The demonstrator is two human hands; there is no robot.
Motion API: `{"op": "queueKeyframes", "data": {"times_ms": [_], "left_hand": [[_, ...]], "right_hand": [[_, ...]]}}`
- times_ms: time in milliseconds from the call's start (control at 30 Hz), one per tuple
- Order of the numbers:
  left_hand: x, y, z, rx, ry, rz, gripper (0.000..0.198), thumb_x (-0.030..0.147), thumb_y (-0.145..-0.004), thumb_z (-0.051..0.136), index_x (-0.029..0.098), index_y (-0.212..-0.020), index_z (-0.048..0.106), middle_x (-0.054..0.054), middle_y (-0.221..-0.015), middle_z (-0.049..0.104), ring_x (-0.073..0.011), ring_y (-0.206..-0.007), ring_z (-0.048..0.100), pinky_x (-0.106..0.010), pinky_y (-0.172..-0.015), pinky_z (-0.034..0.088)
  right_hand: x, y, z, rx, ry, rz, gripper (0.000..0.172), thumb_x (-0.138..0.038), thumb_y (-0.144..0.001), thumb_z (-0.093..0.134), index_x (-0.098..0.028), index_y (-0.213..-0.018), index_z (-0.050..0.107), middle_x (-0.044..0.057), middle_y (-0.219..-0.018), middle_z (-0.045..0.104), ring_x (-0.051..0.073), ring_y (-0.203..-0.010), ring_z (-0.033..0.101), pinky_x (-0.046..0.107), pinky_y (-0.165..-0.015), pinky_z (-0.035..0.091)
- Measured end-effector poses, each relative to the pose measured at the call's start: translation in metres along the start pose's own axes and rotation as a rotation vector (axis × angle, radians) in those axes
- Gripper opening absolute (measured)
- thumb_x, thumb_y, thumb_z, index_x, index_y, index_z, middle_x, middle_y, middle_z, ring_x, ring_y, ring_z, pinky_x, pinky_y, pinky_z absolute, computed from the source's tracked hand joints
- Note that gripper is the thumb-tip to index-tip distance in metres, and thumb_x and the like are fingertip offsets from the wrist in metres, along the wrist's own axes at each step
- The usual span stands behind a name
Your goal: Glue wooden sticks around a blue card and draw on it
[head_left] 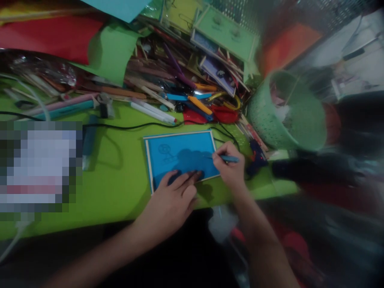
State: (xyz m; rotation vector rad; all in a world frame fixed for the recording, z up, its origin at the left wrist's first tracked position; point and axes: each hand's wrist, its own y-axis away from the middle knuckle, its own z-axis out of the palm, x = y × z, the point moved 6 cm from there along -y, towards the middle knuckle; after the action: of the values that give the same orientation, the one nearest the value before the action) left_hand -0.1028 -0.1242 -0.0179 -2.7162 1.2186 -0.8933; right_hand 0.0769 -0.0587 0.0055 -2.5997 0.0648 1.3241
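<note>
A blue card (pixel 192 144) edged with thin pale wooden sticks lies flat on the green table. Faint line drawing, with a small round shape, shows on its left half. My left hand (pixel 174 200) rests on the card's lower edge with its fingers stretched out. At the card's right edge, my right hand (pixel 231 166) is closed round a blue pen (pixel 229 159), its tip over the card. A dark shadow covers the middle of the card, so any marks there are hard to make out.
The green table (pixel 120 192) carries a heap of pens, sticks and scissors (pixel 231 102) behind the card. A green basket (pixel 258 108) stands at the right. A black cable (pixel 129 127) runs behind the card. Coloured paper sheets (pixel 111 52) lie at the back left; a blurred-out device sits left.
</note>
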Motion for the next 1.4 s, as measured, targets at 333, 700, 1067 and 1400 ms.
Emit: {"op": "queueKeyframes", "data": {"times_ms": [333, 700, 1067, 1400], "left_hand": [[-0.002, 0.001, 0.002, -0.008, 0.010, -0.008, 0.014, 0.019, -0.103, 0.053, 0.019, -0.105, 0.067, -0.012, -0.150, 0.063, -0.0298, -0.132, 0.063, -0.057, -0.112, 0.045], [0.000, 0.001, 0.002, 0.060, -0.007, 0.015, 0.016, 0.019, -0.104, 0.049, 0.018, -0.106, 0.065, -0.012, -0.145, 0.068, -0.0292, -0.128, 0.065, -0.056, -0.108, 0.044], [0.000, 0.001, 0.002, 0.045, 0.010, 0.004, 0.013, 0.018, -0.104, 0.051, 0.017, -0.106, 0.064, -0.013, -0.146, 0.067, -0.0292, -0.130, 0.064, -0.056, -0.110, 0.043], [-0.002, 0.003, 0.007, 0.019, -0.014, 0.000, 0.016, 0.021, -0.105, 0.050, 0.018, -0.113, 0.064, -0.010, -0.150, 0.064, -0.0276, -0.131, 0.063, -0.056, -0.113, 0.040]], "right_hand": [[0.004, -0.002, -0.005, 0.060, -0.066, 0.028, 0.014, -0.028, -0.082, 0.064, -0.024, -0.072, 0.055, -0.006, -0.062, 0.054, 0.013, -0.057, 0.048, 0.027, -0.055, 0.039], [0.004, -0.002, 0.002, 0.012, -0.050, 0.041, 0.015, -0.031, -0.084, 0.065, -0.024, -0.075, 0.055, -0.006, -0.060, 0.055, 0.012, -0.053, 0.051, 0.025, -0.052, 0.040], [0.001, -0.003, 0.005, -0.005, -0.033, 0.017, 0.013, -0.029, -0.083, 0.065, -0.024, -0.075, 0.056, -0.006, -0.061, 0.055, 0.013, -0.054, 0.050, 0.027, -0.053, 0.040], [0.005, -0.003, -0.001, 0.038, -0.068, 0.036, 0.014, -0.031, -0.084, 0.065, -0.024, -0.075, 0.057, -0.006, -0.061, 0.057, 0.012, -0.054, 0.049, 0.026, -0.054, 0.040]]}}
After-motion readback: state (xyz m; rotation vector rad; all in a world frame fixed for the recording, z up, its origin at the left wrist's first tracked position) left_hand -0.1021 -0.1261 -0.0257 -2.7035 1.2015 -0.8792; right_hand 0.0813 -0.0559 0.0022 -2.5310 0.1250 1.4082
